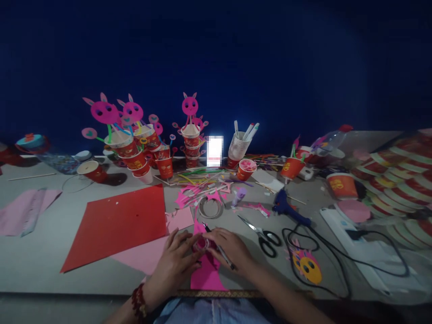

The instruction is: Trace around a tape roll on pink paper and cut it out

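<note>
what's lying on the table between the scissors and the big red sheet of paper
In the head view, between the scissors and the red sheet lie both hands, left hand and right hand, on a bright pink paper piece.
</note>
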A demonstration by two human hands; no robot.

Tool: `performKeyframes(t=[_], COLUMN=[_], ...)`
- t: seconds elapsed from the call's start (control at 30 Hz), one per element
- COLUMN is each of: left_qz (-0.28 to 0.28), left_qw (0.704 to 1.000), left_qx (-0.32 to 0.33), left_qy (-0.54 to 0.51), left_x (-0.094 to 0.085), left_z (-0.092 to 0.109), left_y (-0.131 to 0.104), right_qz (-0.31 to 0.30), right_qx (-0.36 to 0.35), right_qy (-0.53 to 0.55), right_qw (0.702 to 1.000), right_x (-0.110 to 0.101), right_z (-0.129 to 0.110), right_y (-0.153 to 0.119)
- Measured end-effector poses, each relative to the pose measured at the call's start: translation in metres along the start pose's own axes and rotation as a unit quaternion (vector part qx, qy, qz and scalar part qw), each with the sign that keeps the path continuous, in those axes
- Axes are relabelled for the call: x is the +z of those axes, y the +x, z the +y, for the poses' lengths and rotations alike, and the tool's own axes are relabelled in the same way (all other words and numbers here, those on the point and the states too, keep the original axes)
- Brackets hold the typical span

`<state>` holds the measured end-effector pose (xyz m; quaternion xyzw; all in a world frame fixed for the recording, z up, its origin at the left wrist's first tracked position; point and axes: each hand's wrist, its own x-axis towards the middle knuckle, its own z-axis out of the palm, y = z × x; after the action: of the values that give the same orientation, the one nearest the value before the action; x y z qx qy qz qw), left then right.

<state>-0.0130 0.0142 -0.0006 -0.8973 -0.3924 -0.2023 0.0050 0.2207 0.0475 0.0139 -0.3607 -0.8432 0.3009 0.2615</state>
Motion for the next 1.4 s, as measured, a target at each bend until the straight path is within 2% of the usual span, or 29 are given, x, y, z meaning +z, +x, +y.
performKeyframes(t=[0.2, 0.43, 0.6, 0.8, 0.93, 1.07, 1.2, 1.4], left_qz=[0.032, 0.001, 0.027, 0.005, -0.003, -0.02, -0.027, -0.039], left_qw=[0.999, 1.0, 0.998, 0.999, 0.998, 0.997, 0.996, 0.996], left_qx=[0.001, -0.026, -0.043, -0.036, -0.048, -0.054, -0.064, -0.069], left_qy=[-0.009, -0.01, -0.023, -0.023, -0.041, -0.047, -0.049, -0.046], left_x=[0.004, 0.006, 0.023, 0.03, 0.024, 0.015, 0.009, 0.004], left_z=[0.013, 0.034, 0.037, 0.033, 0.033, 0.034, 0.036, 0.037], left_y=[-0.002, 0.0, -0.008, -0.014, -0.011, -0.006, -0.005, -0.005], right_qz=[-0.015, 0.0, 0.011, -0.005, -0.028, -0.077, -0.127, -0.183], right_qx=[-0.001, -0.025, -0.041, -0.025, -0.015, 0.048, 0.094, 0.065], right_qy=[-0.003, -0.02, -0.031, -0.018, 0.072, 0.139, 0.146, 0.131], right_qw=[1.0, 0.999, 0.999, 1.0, 0.997, 0.986, 0.977, 0.972], right_x=[0.0, -0.002, -0.001, -0.007, -0.027, -0.037, -0.027, -0.008], right_z=[0.001, 0.002, 0.005, 0.006, 0.004, 0.006, 0.015, 0.015], right_y=[-0.001, 0.0, 0.001, 0.006, 0.024, 0.057, 0.091, 0.115])
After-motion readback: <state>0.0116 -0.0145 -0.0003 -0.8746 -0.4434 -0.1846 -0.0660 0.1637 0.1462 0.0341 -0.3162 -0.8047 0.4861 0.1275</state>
